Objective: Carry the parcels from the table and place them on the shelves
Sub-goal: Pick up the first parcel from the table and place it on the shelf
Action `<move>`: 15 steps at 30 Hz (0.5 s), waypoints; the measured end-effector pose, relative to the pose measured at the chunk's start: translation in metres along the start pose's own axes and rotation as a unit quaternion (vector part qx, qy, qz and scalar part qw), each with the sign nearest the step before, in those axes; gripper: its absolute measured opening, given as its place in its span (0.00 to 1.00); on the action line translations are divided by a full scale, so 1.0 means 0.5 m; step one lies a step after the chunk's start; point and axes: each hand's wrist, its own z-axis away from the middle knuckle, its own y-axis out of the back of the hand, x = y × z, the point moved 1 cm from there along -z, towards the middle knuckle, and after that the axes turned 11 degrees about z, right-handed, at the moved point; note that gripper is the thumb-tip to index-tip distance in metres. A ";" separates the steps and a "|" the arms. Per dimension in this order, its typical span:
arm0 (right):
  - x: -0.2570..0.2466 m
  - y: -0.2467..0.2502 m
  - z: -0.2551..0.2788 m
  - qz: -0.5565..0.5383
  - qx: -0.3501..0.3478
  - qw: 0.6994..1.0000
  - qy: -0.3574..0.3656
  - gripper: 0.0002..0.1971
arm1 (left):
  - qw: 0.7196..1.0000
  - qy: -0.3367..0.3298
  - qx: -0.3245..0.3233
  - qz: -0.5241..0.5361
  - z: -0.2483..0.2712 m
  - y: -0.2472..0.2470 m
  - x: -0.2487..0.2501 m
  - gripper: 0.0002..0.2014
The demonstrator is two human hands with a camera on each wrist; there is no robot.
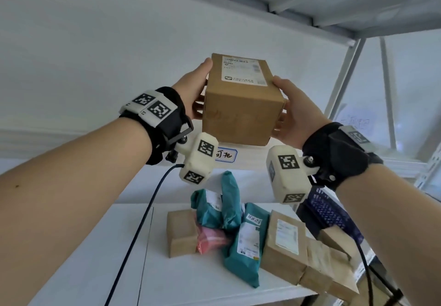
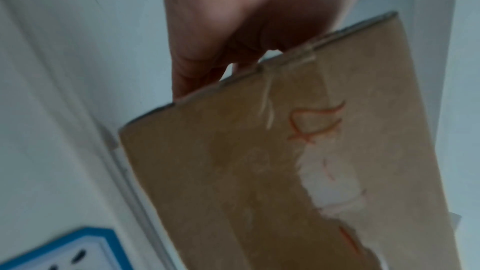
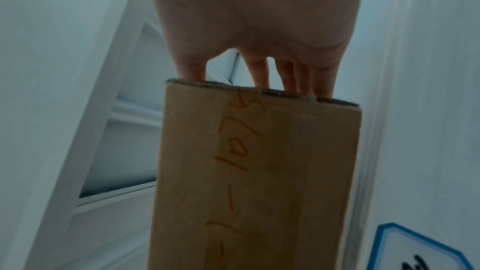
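Shelving (image 1: 298, 7) of pale metal fills the view, one board overhead and a lower shelf (image 1: 95, 246) carrying parcels already set down: brown boxes (image 1: 284, 241), teal mailers (image 1: 243, 246) and a pink bag (image 1: 211, 239), crowded toward its right half. A white wall (image 1: 95, 43) stands behind, and a blue-edged label (image 1: 225, 155) marks the edge of the shelf level just below the raised parcel.

The cardboard box (image 1: 241, 105) is held up in the air between those two boards, label side up, resting on nothing. The left hand (image 1: 191, 91) presses its left face, thumb on top and fingers (image 2: 187, 73) curled over the far edge; the right hand (image 1: 296, 112) grasps the opposite face, fingers (image 3: 288, 77) wrapped over its rim.

The main risk, as I judge it, is the box catching the shelf lip or the board above as it goes in, tipping it out of a grip that relies on side pressure alone. The dangling wrist cables (image 1: 143, 222) could also snag on the stored parcels.
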 end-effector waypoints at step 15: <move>0.020 -0.012 -0.059 0.005 -0.089 0.996 -0.016 0.15 | 0.999 0.004 0.037 0.018 0.011 0.018 -0.015 0.30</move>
